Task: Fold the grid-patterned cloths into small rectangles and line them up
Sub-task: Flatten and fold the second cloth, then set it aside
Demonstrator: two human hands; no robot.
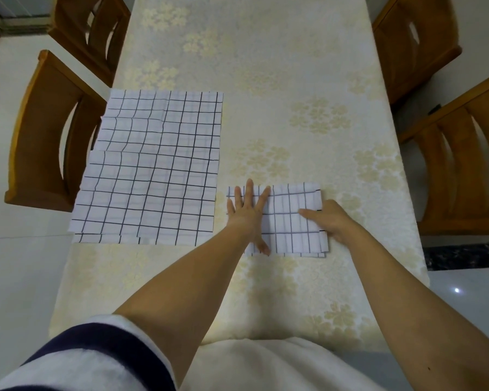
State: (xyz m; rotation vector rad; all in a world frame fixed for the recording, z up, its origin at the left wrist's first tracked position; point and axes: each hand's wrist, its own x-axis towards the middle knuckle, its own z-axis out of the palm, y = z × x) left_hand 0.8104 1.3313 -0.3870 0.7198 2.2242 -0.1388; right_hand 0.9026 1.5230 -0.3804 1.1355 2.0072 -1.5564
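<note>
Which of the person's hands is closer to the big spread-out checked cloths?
Left. The left hand presses flat on the folded cloth, just right of the spread-out cloths; the right hand holds its far right edge.

Home dining room: clothed table, wooden chairs.
</note>
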